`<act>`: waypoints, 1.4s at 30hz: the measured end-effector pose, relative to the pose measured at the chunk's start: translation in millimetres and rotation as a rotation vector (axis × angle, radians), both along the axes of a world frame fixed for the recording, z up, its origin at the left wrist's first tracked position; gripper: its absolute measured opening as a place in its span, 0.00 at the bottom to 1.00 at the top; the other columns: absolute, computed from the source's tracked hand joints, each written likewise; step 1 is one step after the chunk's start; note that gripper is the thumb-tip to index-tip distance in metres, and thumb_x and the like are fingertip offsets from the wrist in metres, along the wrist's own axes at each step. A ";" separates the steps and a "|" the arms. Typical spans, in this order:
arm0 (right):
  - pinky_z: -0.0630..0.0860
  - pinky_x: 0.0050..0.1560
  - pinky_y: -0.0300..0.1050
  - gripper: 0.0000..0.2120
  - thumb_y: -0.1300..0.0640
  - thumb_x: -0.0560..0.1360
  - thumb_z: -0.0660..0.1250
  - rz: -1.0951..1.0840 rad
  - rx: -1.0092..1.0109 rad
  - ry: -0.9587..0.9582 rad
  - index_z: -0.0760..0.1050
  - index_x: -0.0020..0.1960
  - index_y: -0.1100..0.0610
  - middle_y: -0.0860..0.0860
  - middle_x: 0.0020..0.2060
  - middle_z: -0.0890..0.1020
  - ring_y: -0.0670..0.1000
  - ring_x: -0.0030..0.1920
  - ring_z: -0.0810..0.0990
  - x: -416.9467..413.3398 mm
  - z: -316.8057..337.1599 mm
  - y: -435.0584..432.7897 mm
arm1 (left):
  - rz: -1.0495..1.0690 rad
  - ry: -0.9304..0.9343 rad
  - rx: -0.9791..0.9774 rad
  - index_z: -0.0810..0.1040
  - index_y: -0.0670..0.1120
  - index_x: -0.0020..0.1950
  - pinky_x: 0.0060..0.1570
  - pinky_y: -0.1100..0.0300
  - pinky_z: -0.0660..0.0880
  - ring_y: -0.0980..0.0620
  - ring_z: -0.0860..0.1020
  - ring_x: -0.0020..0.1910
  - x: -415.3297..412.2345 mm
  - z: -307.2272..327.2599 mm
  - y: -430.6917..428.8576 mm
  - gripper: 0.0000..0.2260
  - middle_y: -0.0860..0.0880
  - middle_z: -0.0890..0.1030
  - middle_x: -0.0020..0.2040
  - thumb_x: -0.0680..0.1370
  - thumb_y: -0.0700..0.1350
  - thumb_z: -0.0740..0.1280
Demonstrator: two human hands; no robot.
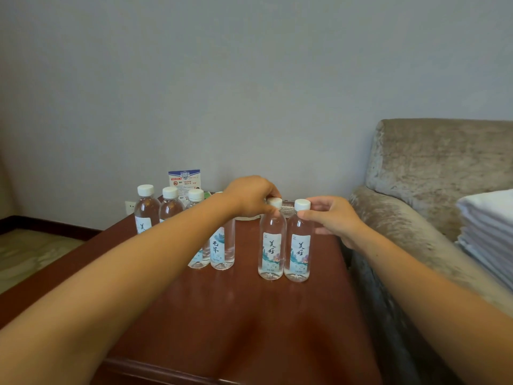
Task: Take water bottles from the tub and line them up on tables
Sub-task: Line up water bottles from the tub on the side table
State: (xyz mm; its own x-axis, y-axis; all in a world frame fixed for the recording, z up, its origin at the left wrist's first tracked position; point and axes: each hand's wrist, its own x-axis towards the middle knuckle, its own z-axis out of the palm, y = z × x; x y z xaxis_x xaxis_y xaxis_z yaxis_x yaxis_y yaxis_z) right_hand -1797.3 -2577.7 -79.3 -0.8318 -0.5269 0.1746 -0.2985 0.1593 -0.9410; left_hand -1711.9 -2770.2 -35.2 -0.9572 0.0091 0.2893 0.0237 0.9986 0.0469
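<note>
Several clear water bottles with white caps stand in a row on the dark red wooden table point(249, 315). My left hand point(249, 197) pinches the cap of one upright bottle point(272, 245). Beside it on the right stands another bottle point(298, 251), and my right hand point(333, 218) holds its neck just below the cap. Left of these, a bottle point(222, 245) stands partly behind my left forearm. Three more bottles point(145, 209) stand further left. No tub is in view.
A printed card point(184, 182) stands against the grey wall behind the bottles. A grey velvet sofa point(416, 176) sits close to the table's right edge, with folded white towels point(488, 226) on it. A glass object point(287, 208) lies behind the held bottles.
</note>
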 end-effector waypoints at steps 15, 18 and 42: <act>0.79 0.36 0.40 0.10 0.64 0.71 0.76 0.001 -0.076 -0.025 0.79 0.46 0.52 0.48 0.40 0.82 0.45 0.37 0.81 16.4 -5.3 -54.2 | 0.077 -0.034 -0.026 0.81 0.53 0.61 0.46 0.57 0.68 0.51 0.72 0.55 14.5 3.7 -43.5 0.16 0.50 0.81 0.53 0.74 0.55 0.72; 0.80 0.37 0.41 0.11 0.64 0.71 0.76 -0.015 -0.083 -0.018 0.78 0.46 0.52 0.48 0.40 0.81 0.44 0.37 0.81 15.5 -5.5 -56.9 | 0.078 -0.042 -0.016 0.81 0.53 0.61 0.47 0.56 0.69 0.50 0.73 0.56 14.8 2.7 -44.3 0.16 0.49 0.81 0.52 0.75 0.54 0.71; 0.77 0.62 0.54 0.24 0.52 0.73 0.74 -0.047 0.031 0.185 0.73 0.67 0.50 0.50 0.63 0.78 0.48 0.58 0.79 15.4 -21.6 -50.6 | 0.139 0.169 -0.015 0.62 0.51 0.77 0.74 0.49 0.53 0.46 0.63 0.73 31.7 -27.1 -31.7 0.31 0.46 0.72 0.70 0.77 0.57 0.67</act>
State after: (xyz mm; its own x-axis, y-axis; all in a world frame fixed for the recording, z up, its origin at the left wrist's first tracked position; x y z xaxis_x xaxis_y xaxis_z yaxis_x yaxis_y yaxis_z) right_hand -1781.9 -2628.3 -100.9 -0.8108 -0.4960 0.3108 -0.4573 0.2054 -0.8653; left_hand -1680.2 -2801.8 -62.3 -0.8875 -0.1138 0.4466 -0.1077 0.9934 0.0392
